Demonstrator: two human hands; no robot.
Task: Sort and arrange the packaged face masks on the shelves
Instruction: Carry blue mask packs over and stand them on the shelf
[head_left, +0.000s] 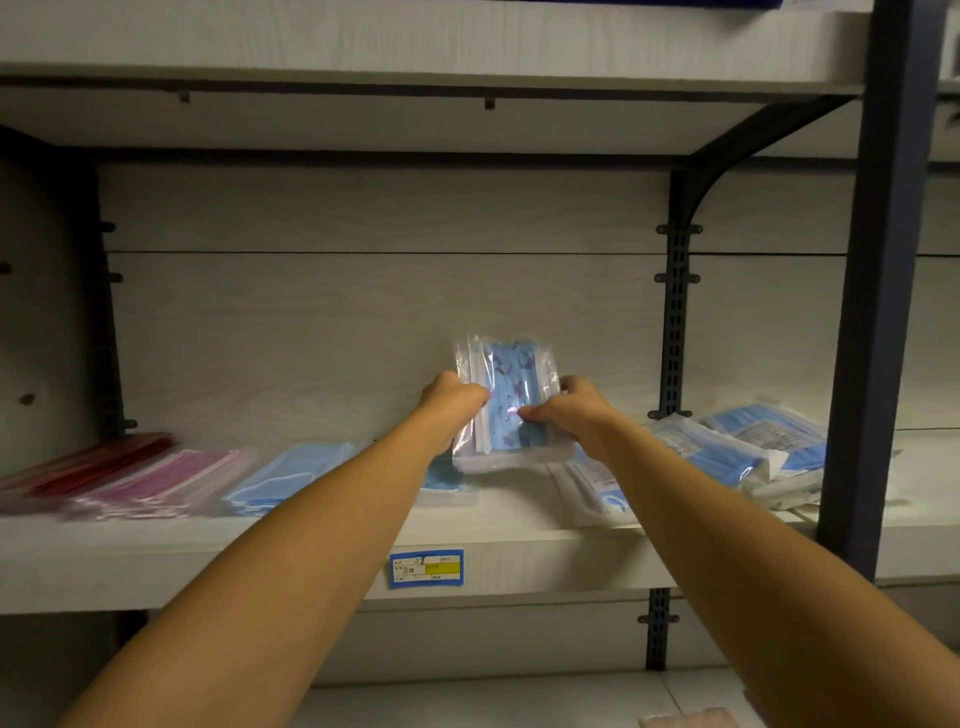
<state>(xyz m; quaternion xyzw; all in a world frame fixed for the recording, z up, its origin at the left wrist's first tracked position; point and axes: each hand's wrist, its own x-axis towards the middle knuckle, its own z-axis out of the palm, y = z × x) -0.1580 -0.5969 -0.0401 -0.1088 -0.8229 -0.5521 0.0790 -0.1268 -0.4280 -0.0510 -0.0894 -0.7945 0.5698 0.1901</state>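
While gripped — one pack (506, 400), two hands (511, 408).

Pale wood-grain back panel (363, 291), dark metal upright (878, 270), dim light

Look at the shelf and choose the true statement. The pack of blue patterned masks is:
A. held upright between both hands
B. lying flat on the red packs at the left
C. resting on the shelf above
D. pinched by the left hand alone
A: the pack of blue patterned masks stands upright above the shelf, with the left hand gripping one side and the right hand the other.
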